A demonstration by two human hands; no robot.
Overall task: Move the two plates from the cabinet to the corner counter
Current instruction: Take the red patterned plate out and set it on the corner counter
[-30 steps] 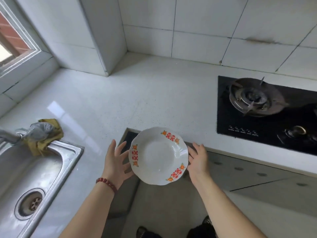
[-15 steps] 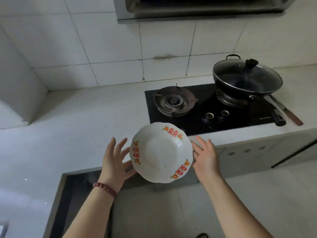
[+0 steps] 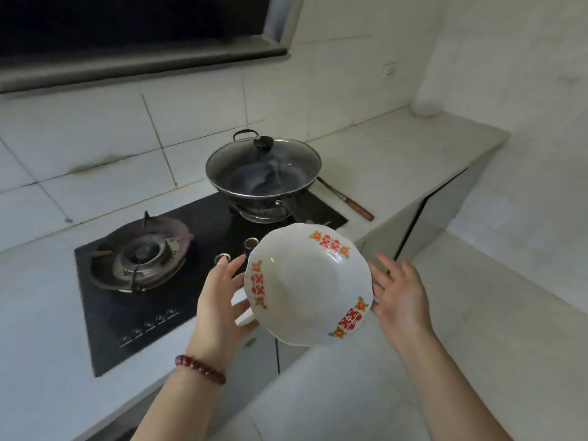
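A white plate [image 3: 305, 284] with red and orange rim motifs is held between both palms, tilted toward me, above the counter's front edge by the stove. A second plate's edge seems to show under it at the lower left, but I cannot tell for sure. My left hand [image 3: 219, 297] presses the plate's left rim, fingers spread upward. My right hand [image 3: 397, 297] presses the right rim, fingers also spread. The corner counter [image 3: 423, 144] lies at the far right against the wall.
A black gas hob [image 3: 133, 300] fills the counter's middle, with a lidded wok [image 3: 262, 170] on its right burner and a wooden-handled tool [image 3: 353, 203] beside it. A range hood [image 3: 136, 55] hangs above. Grey cabinet fronts [image 3: 445, 198] run below the counter.
The view has swung right from the sink, past the stove, toward the far right counter. Both hands kept hold of the plate and carried it rightward.
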